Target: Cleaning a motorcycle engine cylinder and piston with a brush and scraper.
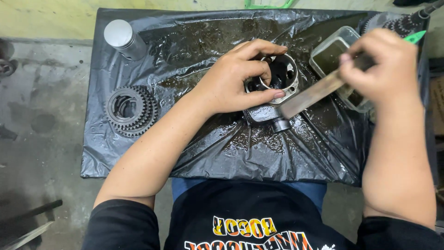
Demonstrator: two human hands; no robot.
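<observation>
Gripping the metal cylinder (277,83) on the oily black sheet (138,153), the left hand (231,81) is curled over its rim. The right hand (384,65) is closed around a brush (314,95), bristles blurred beside the cylinder; steadying the cylinder firmly probably matters most. A clear tub (329,53) just beyond holds dark liquid.

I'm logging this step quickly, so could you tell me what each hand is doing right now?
Left hand: closed around the metal cylinder block, steadying it on the black plastic sheet.
Right hand: closed on a brush, its motion-blurred end at the block.
</observation>
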